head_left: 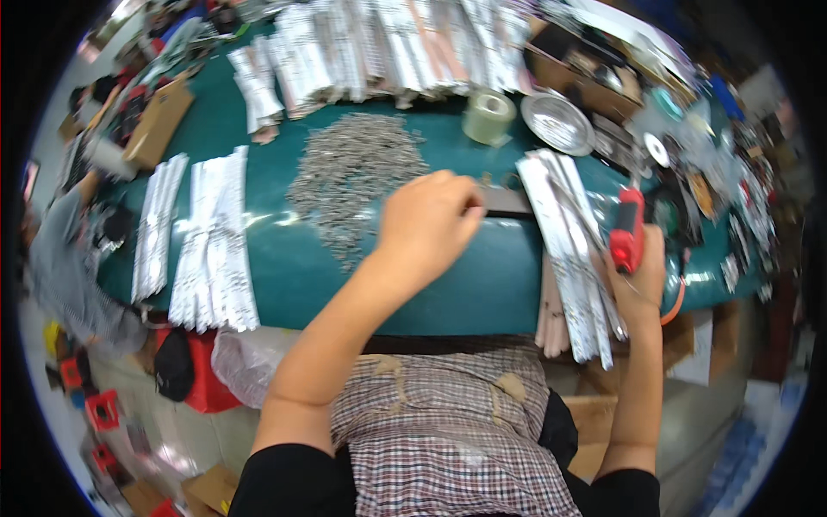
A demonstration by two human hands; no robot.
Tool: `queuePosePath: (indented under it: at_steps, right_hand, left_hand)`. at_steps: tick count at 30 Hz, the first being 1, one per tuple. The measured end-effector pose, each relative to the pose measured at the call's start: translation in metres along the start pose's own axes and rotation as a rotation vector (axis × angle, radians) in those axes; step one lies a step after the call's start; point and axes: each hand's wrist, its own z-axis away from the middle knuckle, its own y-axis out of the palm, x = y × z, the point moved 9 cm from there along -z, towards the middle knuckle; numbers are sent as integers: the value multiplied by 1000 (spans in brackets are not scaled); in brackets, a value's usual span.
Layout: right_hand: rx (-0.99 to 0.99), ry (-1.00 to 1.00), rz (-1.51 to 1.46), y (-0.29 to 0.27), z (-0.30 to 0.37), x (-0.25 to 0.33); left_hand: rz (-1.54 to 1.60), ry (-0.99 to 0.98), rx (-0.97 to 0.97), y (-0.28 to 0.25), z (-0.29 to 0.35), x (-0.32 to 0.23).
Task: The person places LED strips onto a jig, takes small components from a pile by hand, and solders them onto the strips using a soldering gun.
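My left hand (432,220) is raised above the green table, its fingers curled and pinched together. Anything between its fingertips is too small or blurred to make out. Just to its right lies a dark grey bar (506,202). To the left of this hand spreads a heap of small metal pins (362,159). My right hand (639,271) is closed around a red handheld tool (627,231) with a thin metal tip. Beside that hand, a bundle of silver foil-like strips (564,250) lies over pinkish strips (551,314), overhanging the front edge.
Stacks of silver strips (370,52) line the back. A tape roll (488,118) and a metal dish (558,123) stand behind the bar. More strip bundles (213,241) lie at left. An orange cord (676,302) runs by my right wrist. Another person's sleeve (65,250) shows far left.
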Motion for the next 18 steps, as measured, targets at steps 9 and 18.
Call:
queuePosePath:
  at_steps: [9,18]
  right_hand:
    - [121,116,52,8,5,-34]
    - [-274,-271,290,-49,6,-15]
  left_hand:
    - [594,-178,447,88,69,-48]
    - [711,-171,467,145,51,-76]
